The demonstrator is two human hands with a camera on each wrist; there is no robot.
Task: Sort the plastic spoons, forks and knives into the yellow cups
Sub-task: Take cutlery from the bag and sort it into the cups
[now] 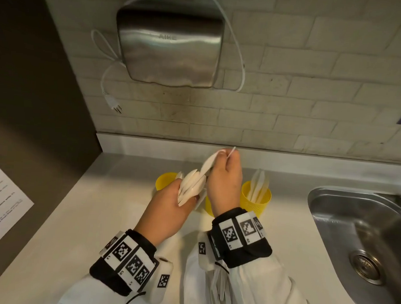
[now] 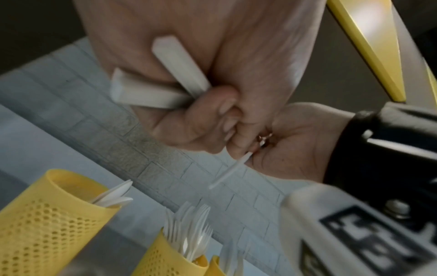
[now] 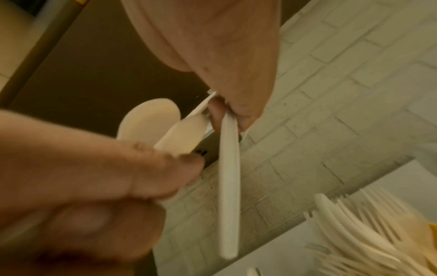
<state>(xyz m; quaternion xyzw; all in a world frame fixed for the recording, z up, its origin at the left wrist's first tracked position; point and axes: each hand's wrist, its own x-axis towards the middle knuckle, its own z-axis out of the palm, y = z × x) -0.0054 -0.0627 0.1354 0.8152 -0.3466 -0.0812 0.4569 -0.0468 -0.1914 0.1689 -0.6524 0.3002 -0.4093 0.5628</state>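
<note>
Two hands clutching spoons [image 1: 192, 185], left hand [image 1: 168, 206], right hand [image 1: 224, 183] hiding middle cup [image 1: 209, 207].

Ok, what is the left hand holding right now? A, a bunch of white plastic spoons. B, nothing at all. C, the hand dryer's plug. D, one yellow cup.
A: in the head view the left hand grips a fanned bunch of white plastic spoons above the counter, while the right hand pinches one piece out of it.
</note>
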